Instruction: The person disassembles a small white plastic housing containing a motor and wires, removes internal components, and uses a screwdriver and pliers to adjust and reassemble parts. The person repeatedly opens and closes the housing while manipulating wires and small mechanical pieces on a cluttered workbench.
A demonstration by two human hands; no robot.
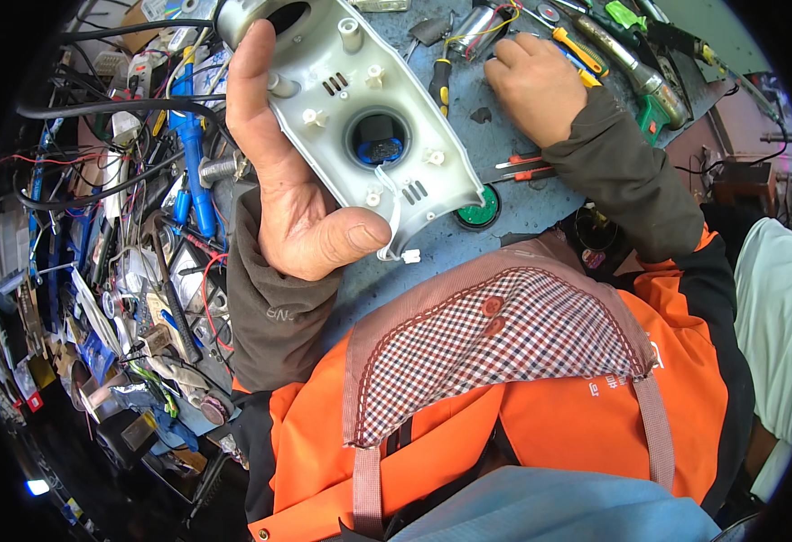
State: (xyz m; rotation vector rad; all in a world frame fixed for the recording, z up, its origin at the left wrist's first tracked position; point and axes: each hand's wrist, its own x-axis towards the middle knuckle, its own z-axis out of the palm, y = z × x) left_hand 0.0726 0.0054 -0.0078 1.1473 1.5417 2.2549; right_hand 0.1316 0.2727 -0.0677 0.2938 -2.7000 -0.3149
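Note:
My left hand (292, 199) grips a white plastic housing (319, 59) by its left edge, with the thumb at the lower edge. Its hollow inner side faces up, showing screw posts and vent slots. In the housing's round opening sits a dark part with a blue rim (380, 144). A short white lead with a small plug (410, 256) hangs over the near edge. Over the bench at the right, my right hand (540, 86) is curled beside yellow-handled tools (586, 59); its fingertips are partly hidden, so what they hold is unclear.
A black-and-yellow screwdriver (441, 83) and a metal cylinder with thin wires (479, 32) lie beyond the housing. Red-handled tools (524, 168) and a green round container (480, 215) rest nearer. Cables and a blue tool (193, 154) crowd the left. A soldering-gun-like tool (653, 86) lies far right.

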